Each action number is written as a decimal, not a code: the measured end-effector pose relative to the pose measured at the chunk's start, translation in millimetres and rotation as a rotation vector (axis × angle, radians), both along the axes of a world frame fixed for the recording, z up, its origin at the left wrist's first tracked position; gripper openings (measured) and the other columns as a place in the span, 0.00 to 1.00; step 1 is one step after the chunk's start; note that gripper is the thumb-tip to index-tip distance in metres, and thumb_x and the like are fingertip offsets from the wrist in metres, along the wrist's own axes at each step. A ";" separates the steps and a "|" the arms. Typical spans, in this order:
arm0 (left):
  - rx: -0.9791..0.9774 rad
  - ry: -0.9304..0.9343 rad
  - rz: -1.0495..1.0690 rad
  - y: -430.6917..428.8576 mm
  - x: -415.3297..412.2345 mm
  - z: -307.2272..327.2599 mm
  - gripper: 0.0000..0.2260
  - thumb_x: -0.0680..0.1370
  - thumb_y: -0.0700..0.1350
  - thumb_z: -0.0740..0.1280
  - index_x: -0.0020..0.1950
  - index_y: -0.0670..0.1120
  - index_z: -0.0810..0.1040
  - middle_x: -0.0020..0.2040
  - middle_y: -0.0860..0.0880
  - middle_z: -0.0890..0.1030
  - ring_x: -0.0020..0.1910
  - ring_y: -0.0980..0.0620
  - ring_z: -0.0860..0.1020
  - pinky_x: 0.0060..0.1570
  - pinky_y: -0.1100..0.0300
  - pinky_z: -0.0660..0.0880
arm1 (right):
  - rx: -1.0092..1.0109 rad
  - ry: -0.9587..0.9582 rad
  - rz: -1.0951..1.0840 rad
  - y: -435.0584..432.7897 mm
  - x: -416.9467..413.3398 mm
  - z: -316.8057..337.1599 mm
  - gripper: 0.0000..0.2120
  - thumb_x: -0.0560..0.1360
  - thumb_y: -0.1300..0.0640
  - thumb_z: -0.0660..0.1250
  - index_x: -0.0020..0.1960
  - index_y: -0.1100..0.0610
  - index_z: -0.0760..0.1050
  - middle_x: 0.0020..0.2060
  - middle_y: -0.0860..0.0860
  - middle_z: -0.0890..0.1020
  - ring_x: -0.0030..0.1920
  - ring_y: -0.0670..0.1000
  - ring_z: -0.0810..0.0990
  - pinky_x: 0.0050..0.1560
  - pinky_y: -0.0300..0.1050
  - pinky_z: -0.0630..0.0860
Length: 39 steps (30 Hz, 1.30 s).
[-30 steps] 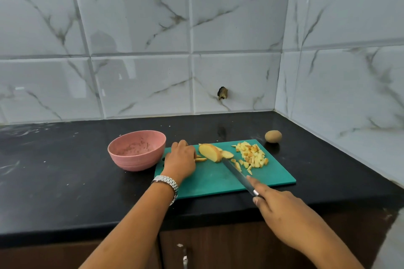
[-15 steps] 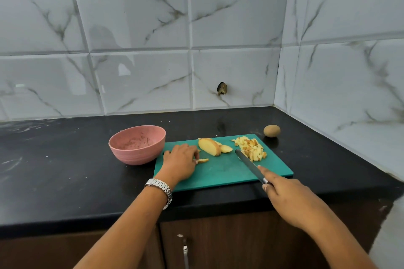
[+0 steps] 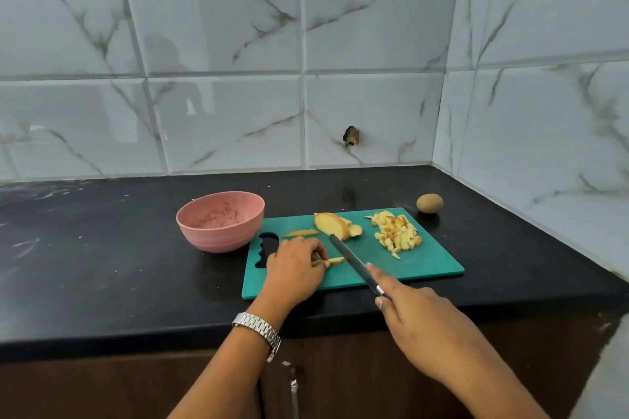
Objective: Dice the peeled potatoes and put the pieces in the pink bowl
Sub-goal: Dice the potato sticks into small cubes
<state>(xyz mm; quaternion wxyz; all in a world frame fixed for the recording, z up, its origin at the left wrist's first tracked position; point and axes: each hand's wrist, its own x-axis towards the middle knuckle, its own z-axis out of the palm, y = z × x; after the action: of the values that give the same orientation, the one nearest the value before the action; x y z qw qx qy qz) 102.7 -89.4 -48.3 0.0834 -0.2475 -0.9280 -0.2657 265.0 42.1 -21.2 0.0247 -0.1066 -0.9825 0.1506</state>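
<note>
A green cutting board (image 3: 418,265) lies on the black counter. On it sit a sliced potato half (image 3: 333,225), a loose strip (image 3: 300,233) and a pile of diced pieces (image 3: 396,235) at the right. My left hand (image 3: 294,265) pinches a thin potato strip (image 3: 335,260) near the board's front left. In my right hand (image 3: 418,320) is a knife (image 3: 352,260), forefinger along its spine, the blade angled toward the potato half just right of the strip. The pink bowl (image 3: 220,220) stands left of the board and holds no potato.
An unpeeled potato (image 3: 429,203) rests on the counter behind the board's right corner. Tiled walls close in at the back and right. A dark cabinet with a metal handle (image 3: 294,395) is under the counter edge.
My left hand slid toward me with a thin strip pinched in it. The knife swung left from beside the diced pile to a spot next to that strip.
</note>
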 end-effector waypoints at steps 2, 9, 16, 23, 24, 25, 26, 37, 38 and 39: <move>0.022 0.020 -0.002 -1.3 1.2 -3.1 0.02 0.78 0.53 0.64 0.49 0.57 0.75 0.48 0.58 0.72 0.53 0.56 0.68 0.53 0.56 0.64 | 0.030 -0.025 0.008 -3.0 -2.0 -2.9 0.25 0.85 0.45 0.47 0.79 0.37 0.42 0.44 0.45 0.75 0.41 0.44 0.76 0.45 0.43 0.76; 0.059 0.044 0.000 -3.0 2.3 -6.8 0.03 0.77 0.54 0.65 0.50 0.58 0.76 0.47 0.58 0.71 0.50 0.58 0.66 0.54 0.56 0.65 | 0.123 -0.124 -0.020 -4.9 -11.5 -1.8 0.27 0.85 0.50 0.49 0.79 0.39 0.40 0.46 0.48 0.75 0.42 0.46 0.75 0.44 0.45 0.75; 0.102 0.062 0.003 -6.2 5.7 -7.7 0.04 0.77 0.51 0.66 0.49 0.58 0.78 0.46 0.59 0.73 0.50 0.58 0.69 0.53 0.57 0.69 | 0.197 -0.139 -0.038 -17.2 -30.2 -2.5 0.30 0.85 0.54 0.51 0.79 0.42 0.37 0.46 0.50 0.71 0.44 0.49 0.72 0.43 0.46 0.71; 0.123 0.067 -0.002 -6.8 5.7 -5.3 0.04 0.77 0.49 0.67 0.49 0.57 0.80 0.45 0.60 0.74 0.50 0.58 0.71 0.55 0.55 0.72 | 0.205 -0.219 -0.036 -26.8 -23.6 -0.2 0.32 0.85 0.54 0.53 0.79 0.42 0.35 0.46 0.52 0.71 0.43 0.49 0.72 0.36 0.44 0.69; 0.126 0.067 -0.001 -6.9 5.9 -5.2 0.04 0.77 0.49 0.67 0.49 0.57 0.81 0.45 0.60 0.74 0.50 0.58 0.71 0.54 0.55 0.72 | 0.221 -0.229 -0.043 -30.0 -25.2 -0.5 0.34 0.84 0.56 0.55 0.79 0.43 0.35 0.47 0.52 0.71 0.43 0.50 0.72 0.35 0.44 0.68; 0.129 0.066 -0.002 -6.9 6.3 -4.7 0.05 0.76 0.49 0.67 0.49 0.57 0.81 0.45 0.60 0.75 0.50 0.58 0.72 0.54 0.55 0.72 | 0.234 -0.236 -0.043 -32.6 -26.9 -0.9 0.36 0.84 0.57 0.56 0.79 0.44 0.35 0.49 0.53 0.73 0.45 0.51 0.74 0.37 0.44 0.69; 0.132 0.063 -0.005 -7.0 7.2 -3.9 0.05 0.76 0.49 0.67 0.50 0.56 0.81 0.45 0.60 0.75 0.49 0.58 0.72 0.54 0.55 0.72 | 0.242 -0.239 -0.041 -34.4 -29.3 -1.4 0.36 0.83 0.58 0.57 0.79 0.44 0.35 0.52 0.54 0.74 0.48 0.51 0.75 0.40 0.46 0.70; 0.343 0.007 0.015 -12.3 9.4 -3.6 0.07 0.71 0.41 0.73 0.40 0.52 0.79 0.35 0.58 0.78 0.35 0.64 0.74 0.35 0.79 0.66 | 0.175 -0.167 -0.017 -28.4 -30.8 0.7 0.33 0.84 0.55 0.55 0.79 0.43 0.37 0.46 0.50 0.70 0.45 0.49 0.72 0.43 0.46 0.72; 0.350 0.003 0.017 -12.3 9.3 -3.7 0.08 0.71 0.40 0.74 0.39 0.52 0.78 0.35 0.58 0.78 0.35 0.64 0.75 0.35 0.79 0.67 | 0.190 -0.185 -0.022 -30.9 -30.2 0.0 0.34 0.84 0.56 0.55 0.79 0.43 0.36 0.46 0.51 0.70 0.45 0.49 0.72 0.43 0.46 0.71; 0.351 0.004 0.018 -12.0 9.2 -3.7 0.09 0.71 0.40 0.74 0.38 0.52 0.78 0.35 0.57 0.78 0.35 0.64 0.75 0.35 0.78 0.67 | 0.207 -0.196 -0.029 -33.6 -30.9 -0.7 0.34 0.84 0.56 0.56 0.79 0.44 0.36 0.47 0.52 0.70 0.45 0.50 0.72 0.43 0.47 0.71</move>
<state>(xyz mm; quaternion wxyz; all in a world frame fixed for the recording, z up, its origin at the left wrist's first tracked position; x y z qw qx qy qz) 111.9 -101.4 -52.0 0.1296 -0.2210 -0.8694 -0.4225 234.1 8.5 -21.9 -0.0584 -0.1318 -0.9889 0.0369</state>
